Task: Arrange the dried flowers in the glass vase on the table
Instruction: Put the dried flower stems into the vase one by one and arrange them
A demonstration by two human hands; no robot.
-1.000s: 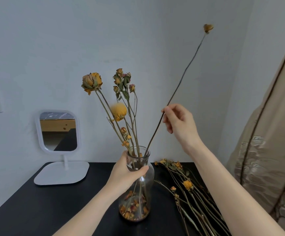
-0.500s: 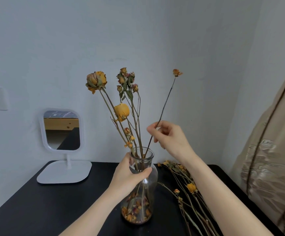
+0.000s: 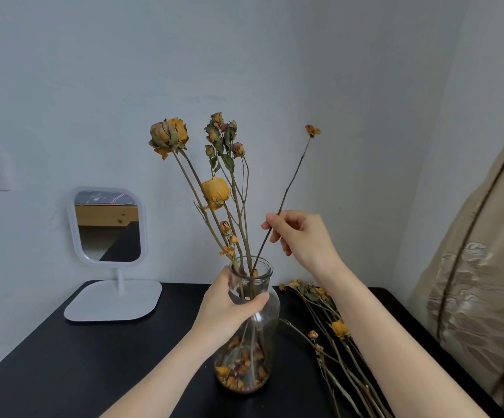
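1. A black table (image 3: 63, 372) stands against a pale wall, with a white mirror (image 3: 109, 226) at the back left and a beige curtain (image 3: 485, 282) at the right edge.
2. A clear glass vase (image 3: 259, 333) stands near the middle of the table, dried petals heaped in its base and several yellow roses (image 3: 170, 135) rising from its neck.
3. More dried flowers (image 3: 339, 328) lie loose on the table just right of the vase, waiting their turn.
4. What has changed: a second ago a thin stem (image 3: 286, 191) reached far above the roses; since then it has slid down into the vase, and its small bud now sits about level with the highest blooms. Its lower end passes through the neck, so this flower looks nearly placed, pending a release or a small tilt.
5. The left hand (image 3: 226, 309) comes up from below, closed around the vase's neck, thumb across the front, steadying it.
6. The right hand (image 3: 302, 236) is raised above and right of the rim, wrist bent, thumb and forefinger pinching the thin stem partway up, other fingers loosely curled.
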